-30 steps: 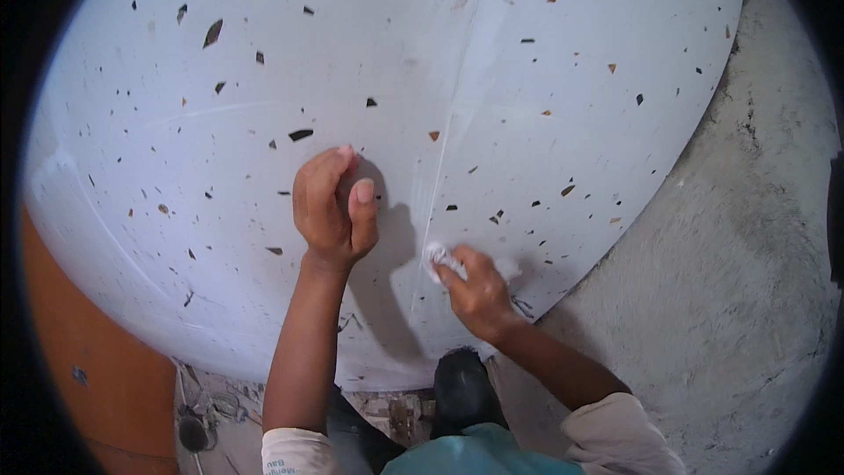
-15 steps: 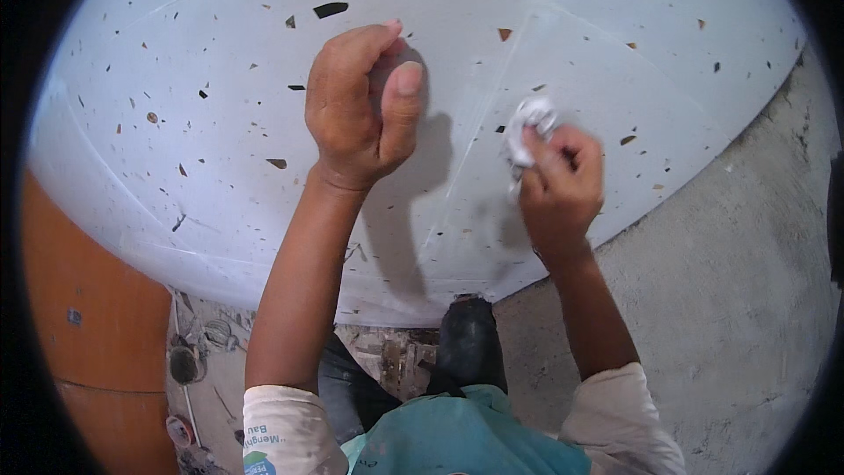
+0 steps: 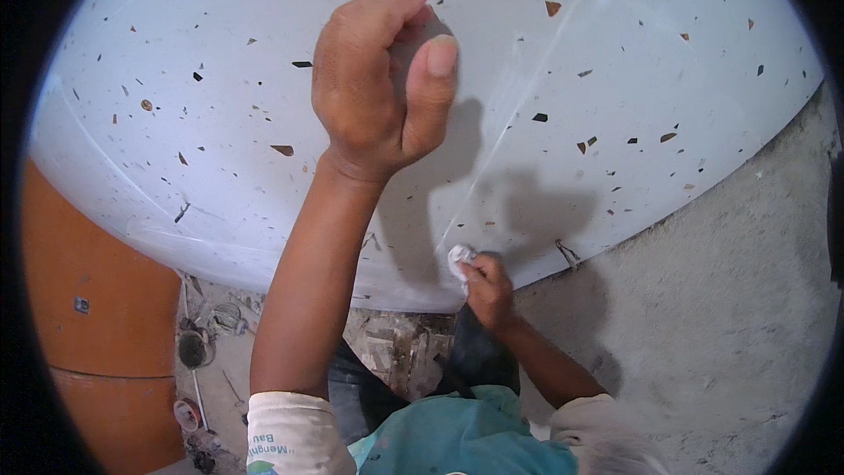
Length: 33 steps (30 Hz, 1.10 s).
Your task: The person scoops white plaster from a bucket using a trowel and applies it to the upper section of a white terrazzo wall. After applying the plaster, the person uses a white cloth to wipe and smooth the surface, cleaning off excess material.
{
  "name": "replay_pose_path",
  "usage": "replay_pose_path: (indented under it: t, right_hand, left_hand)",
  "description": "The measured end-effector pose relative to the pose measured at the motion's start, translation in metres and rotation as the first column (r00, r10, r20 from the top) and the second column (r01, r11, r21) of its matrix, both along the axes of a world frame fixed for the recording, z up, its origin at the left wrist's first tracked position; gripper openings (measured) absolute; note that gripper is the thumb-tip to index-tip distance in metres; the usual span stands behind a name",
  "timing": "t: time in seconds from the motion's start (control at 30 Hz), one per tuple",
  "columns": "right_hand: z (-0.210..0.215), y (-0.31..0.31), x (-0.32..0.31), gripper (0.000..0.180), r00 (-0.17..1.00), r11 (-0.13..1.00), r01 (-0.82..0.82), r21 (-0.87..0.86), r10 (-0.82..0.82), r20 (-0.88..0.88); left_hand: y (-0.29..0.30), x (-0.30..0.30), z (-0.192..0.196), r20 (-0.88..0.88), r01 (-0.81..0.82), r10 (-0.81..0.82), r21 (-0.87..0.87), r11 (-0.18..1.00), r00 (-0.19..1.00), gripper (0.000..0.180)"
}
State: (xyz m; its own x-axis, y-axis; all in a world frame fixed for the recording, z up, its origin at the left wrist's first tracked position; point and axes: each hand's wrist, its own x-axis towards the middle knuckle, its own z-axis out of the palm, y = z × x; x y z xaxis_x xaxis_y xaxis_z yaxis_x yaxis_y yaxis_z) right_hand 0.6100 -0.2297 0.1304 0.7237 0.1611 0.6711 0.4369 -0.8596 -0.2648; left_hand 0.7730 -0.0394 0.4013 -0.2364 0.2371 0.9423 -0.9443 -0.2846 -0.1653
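A big white curved surface, speckled with dark and brown angular chips, spreads in front of me. Thin pale lines cross it. Over its middle my left hand is raised, fingers bent and thumb apart, with nothing visible between them; its shadow falls alongside. A crumpled white cloth or paper wad is pinched in my right hand, low at the near edge of the white surface. Whether the wad touches the surface there I cannot tell.
An orange panel stands at the left. Beside it on the floor lie a dark round cup-like thing, a roll of tape or ring and debris. Rough grey concrete borders the right side. My legs are below the near edge.
My right hand has come down and left, toward me, with the white wad still in it. My left hand stays raised, slightly farther up and right in view.
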Motion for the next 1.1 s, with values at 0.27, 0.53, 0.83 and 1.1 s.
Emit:
replay_pose_path:
  t: [0.27,0.53,0.83,1.1]
  right_hand:
    - [0.117,0.0,0.037,0.018,0.898,0.984,0.181,0.005,-0.167,0.407]
    - [-0.05,0.004,-0.001,0.027,0.944,0.981,0.115,0.155,-0.06,-0.323]
    - [0.054,0.014,0.013,0.036,0.988,0.977,0.035,0.209,-0.065,0.14]
    - [0.025,0.017,0.03,0.025,0.992,0.998,0.052,0.024,-0.055,0.116]
  left_hand:
    - [0.011,-0.005,-0.007,-0.105,0.021,-0.009,0.113,0.993,0.994,0.03]
    - [0.005,-0.001,0.0,-0.004,-0.002,0.002,0.099,0.995,1.0,0.029]
    - [0.054,-0.082,-0.033,-0.551,0.193,-0.306,-0.255,0.948,0.776,0.039]
    - [0.102,-0.168,-0.244,-0.671,-0.234,-0.568,-0.72,0.653,0.477,0.038]
